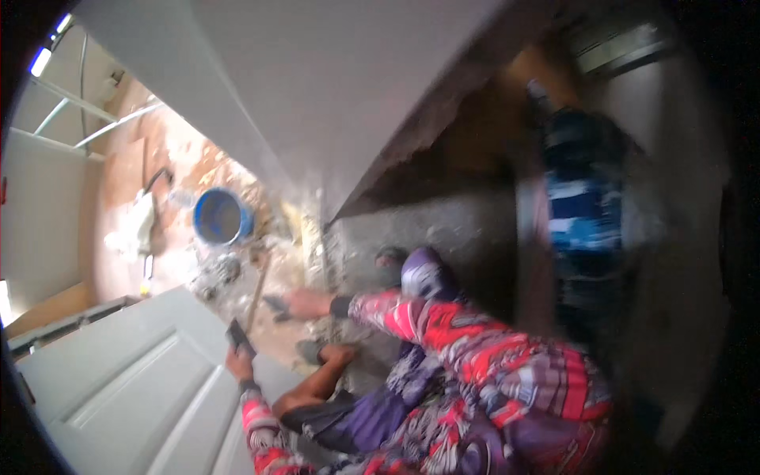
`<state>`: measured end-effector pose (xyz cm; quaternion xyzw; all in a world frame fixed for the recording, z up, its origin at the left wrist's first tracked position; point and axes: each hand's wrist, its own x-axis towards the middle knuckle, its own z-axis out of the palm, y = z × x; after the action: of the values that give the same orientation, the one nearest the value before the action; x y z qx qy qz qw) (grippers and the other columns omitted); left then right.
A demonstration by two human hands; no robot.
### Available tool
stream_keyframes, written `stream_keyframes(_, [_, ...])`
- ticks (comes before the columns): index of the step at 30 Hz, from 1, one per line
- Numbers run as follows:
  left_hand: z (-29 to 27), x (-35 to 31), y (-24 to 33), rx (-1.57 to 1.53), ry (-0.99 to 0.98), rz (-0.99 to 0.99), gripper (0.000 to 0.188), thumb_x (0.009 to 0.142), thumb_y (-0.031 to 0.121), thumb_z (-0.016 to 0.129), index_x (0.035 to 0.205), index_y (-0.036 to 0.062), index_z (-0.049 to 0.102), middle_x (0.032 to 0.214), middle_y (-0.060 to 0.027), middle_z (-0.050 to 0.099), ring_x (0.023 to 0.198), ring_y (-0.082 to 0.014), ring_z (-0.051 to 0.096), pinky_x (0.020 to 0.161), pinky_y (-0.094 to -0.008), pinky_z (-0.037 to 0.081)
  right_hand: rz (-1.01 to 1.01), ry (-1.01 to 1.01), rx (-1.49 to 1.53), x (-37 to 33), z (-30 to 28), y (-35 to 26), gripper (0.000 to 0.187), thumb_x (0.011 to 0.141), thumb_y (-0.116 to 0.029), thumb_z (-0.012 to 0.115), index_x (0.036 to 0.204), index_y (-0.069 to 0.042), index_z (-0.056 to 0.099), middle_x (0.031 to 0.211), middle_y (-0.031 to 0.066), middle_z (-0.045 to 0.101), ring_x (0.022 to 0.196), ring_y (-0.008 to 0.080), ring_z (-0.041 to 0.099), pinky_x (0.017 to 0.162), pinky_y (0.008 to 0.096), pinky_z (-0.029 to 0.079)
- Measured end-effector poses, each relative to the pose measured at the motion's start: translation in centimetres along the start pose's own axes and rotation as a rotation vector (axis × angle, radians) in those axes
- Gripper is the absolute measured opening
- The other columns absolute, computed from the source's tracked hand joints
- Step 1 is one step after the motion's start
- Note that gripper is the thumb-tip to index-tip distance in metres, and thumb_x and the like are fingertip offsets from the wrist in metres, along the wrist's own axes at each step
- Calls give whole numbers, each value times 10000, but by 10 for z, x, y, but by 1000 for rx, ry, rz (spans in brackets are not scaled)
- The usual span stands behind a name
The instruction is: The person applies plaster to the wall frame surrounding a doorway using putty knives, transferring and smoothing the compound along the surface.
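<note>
My left hand (239, 363) is closed on a dark, flat-bladed tool (241, 337), held over the edge of a white panelled door (119, 388). To the right and a little farther off, my right hand (309, 303) grips another grey flat-bladed tool (277, 308), blurred by motion, above the dirty floor. Whether these are trowels or putty knives is too blurred to say. Beyond both hands stands a blue bucket (247, 224) with grey inside it. A grey lumpy heap (218, 273) lies between the bucket and the door.
A pale wall corner (317, 103) juts in from the top. Rubble and dust cover the floor beyond it, with a white bag (140, 222) at the left. A white metal frame (87, 111) stands farther back. At the right, a blurred blue and white shape (584, 210) cannot be made out.
</note>
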<state>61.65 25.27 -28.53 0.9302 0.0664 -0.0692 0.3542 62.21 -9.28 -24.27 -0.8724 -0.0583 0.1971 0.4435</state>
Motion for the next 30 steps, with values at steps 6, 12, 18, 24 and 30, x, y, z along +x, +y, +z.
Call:
stream_keyframes(6, [-34,31,-81,707,-637,152,325,734,322,688,893,39,709,859,-188,709,778,-324,693,733,-417,559,-158,39,-47,-3,65,-34,240,774,-168,553,873,39,622,820,282,646,806,433,655,703,494,520])
stream_keyframes(12, [-93,112,-3,1142,-853,173,330,720,356,695,926,103,748,911,-159,723,808,-252,704,764,-412,562,-231,231,125,39,49,-36,243,762,-180,536,857,31,612,870,289,640,837,449,630,725,512,482])
stream_keyframes(18, [-138,185,-11,1323,-558,383,328,680,323,649,913,111,738,917,-162,713,865,-320,687,807,-424,546,-118,327,349,33,70,-54,250,801,-221,546,815,22,603,829,282,628,836,454,624,720,512,481])
stream_keyframes(24, [-190,227,57,1098,-284,310,339,674,309,651,966,165,747,932,-146,720,876,-310,691,826,-411,543,-175,517,333,57,85,-44,253,810,-226,571,837,25,585,861,291,617,862,457,613,727,502,474])
stream_keyframes(30, [-203,202,44,945,-190,230,294,684,254,633,932,151,753,858,-169,714,821,-328,695,802,-412,547,-207,465,339,71,127,-35,241,781,-196,577,796,44,580,841,295,616,814,446,615,704,494,469])
